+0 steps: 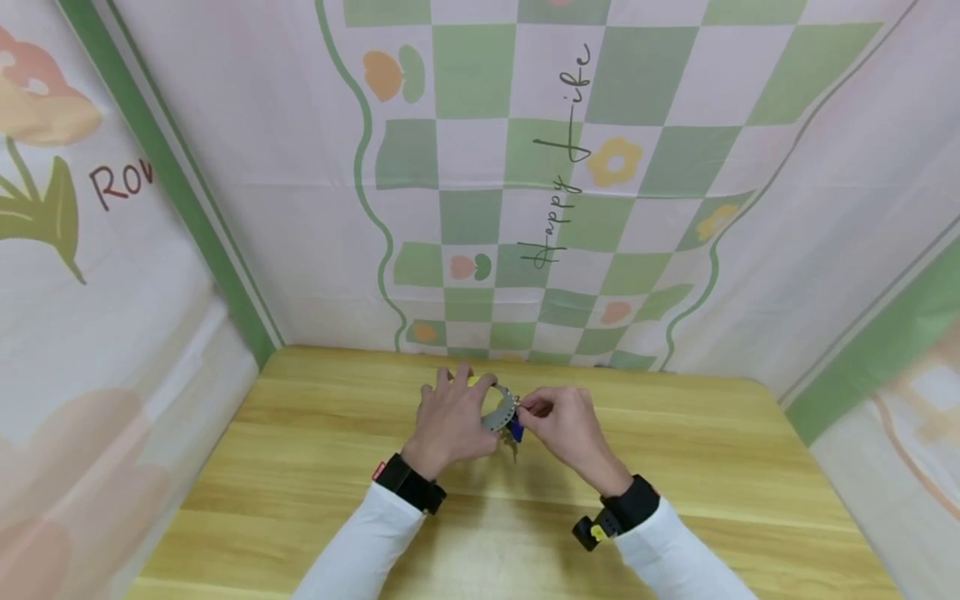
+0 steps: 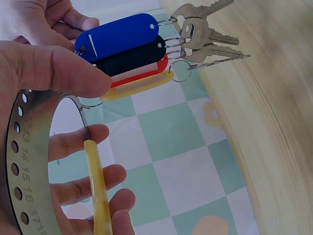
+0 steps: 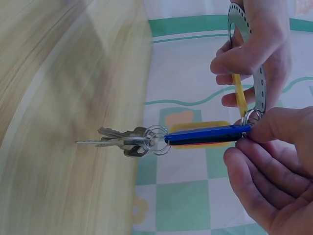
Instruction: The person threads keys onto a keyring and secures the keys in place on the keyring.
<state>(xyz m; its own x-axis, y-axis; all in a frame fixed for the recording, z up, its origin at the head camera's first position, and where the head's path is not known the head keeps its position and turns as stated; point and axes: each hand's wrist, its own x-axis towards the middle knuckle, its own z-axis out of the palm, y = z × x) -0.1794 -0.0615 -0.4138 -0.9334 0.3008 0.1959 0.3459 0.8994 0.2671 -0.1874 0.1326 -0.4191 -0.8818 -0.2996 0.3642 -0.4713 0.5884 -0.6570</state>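
My left hand [image 1: 453, 421] grips a flat metal key ring [image 2: 29, 161] with numbered holes along its rim and a yellow handle [image 2: 98, 191]. Small split rings [image 3: 252, 116] sit at the rim, with key tags hanging from them: a blue tag [image 2: 122, 36], a black one [image 2: 134, 55], a red one [image 2: 151, 71] and a yellow one [image 2: 142, 87]. Several metal keys [image 2: 200, 36] dangle off the tags' far ends. The right hand [image 1: 566, 429] pinches a split ring at the rim between thumb and forefinger, beside the blue tag's end; the thumb partly hides this ring.
Both hands are over a wooden table [image 1: 315, 467], toward its back edge. A patterned cloth [image 1: 480, 75] hangs behind it, with more cloth at the left and right sides. Black straps with cameras [image 1: 412, 485] are on both wrists.
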